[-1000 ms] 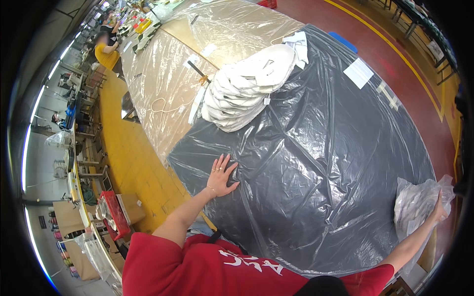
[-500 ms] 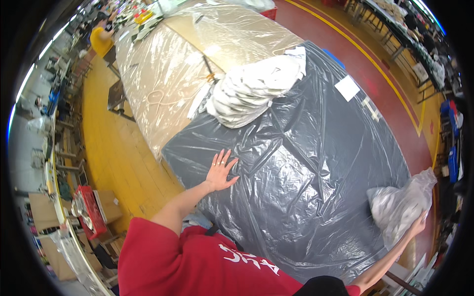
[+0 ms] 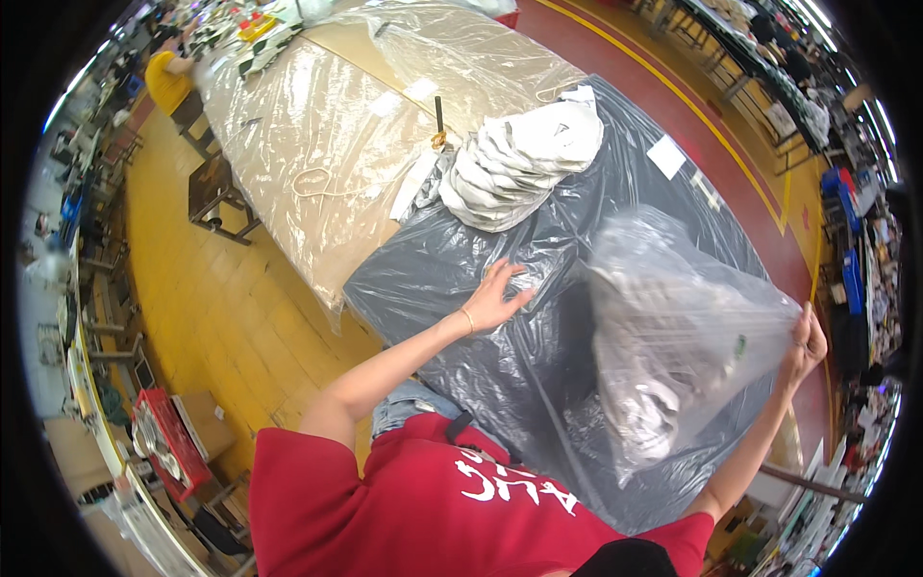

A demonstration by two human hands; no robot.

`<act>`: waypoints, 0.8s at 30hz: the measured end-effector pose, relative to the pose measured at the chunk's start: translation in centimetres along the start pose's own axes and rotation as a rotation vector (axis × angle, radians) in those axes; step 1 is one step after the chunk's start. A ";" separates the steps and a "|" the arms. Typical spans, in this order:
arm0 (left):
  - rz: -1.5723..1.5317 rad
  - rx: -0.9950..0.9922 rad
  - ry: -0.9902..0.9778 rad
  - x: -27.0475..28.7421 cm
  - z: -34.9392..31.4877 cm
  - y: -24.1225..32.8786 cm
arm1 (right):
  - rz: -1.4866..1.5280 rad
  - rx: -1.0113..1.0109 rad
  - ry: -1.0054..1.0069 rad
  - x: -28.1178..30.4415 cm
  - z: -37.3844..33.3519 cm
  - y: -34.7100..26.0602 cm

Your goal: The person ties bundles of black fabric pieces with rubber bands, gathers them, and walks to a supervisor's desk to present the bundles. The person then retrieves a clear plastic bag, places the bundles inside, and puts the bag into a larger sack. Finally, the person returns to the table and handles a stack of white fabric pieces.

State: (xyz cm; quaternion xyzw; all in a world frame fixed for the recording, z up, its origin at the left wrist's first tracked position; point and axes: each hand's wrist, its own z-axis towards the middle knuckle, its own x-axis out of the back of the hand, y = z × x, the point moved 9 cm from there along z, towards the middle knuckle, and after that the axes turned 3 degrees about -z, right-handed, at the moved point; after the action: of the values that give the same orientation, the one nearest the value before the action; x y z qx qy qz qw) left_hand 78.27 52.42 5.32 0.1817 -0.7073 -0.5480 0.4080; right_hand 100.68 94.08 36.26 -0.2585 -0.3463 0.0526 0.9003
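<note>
My right hand (image 3: 806, 344) grips the gathered corner of a large clear plastic bag (image 3: 716, 298), with pale items bunched inside it. The bag hangs over the right part of a table covered in dark plastic sheeting (image 3: 481, 385). My left hand (image 3: 496, 296) is open over the sheeting, fingers spread, holding nothing; whether it touches the plastic I cannot tell. Beyond it a stack of white cloth pieces (image 3: 524, 159) leans in overlapping layers on the table.
Clear plastic covers the brown far tabletop (image 3: 317, 125), where a loop of cord (image 3: 312, 181) lies. A white paper sheet (image 3: 665, 157) rests at the right. On the left are a small dark table (image 3: 219, 197) and a red crate (image 3: 171, 442). A person in yellow (image 3: 168, 85) is at the far left.
The bag has come up from the right edge and swung left over the dark sheeting, spreading out. My right hand has risen with it. My left hand has shifted right and farther forward.
</note>
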 end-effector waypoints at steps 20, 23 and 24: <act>-0.533 0.242 -0.320 15.9 -7.3 -16.6 | -0.312 -0.079 -0.576 -30.3 -11.2 -36.7; -0.571 0.179 -0.325 19.0 -5.4 -15.0 | -0.365 -0.096 -0.855 -36.8 -15.7 -36.7; -0.589 0.113 -0.295 20.4 -4.8 -13.6 | -0.385 -0.129 -0.966 -37.7 -17.4 -36.3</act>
State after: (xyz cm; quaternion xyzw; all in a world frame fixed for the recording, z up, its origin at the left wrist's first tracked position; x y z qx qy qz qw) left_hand 67.17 30.55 0.77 0.3195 -0.7050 -0.6226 0.1147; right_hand 80.49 45.06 21.11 -0.1912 -0.7657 -0.0220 0.6137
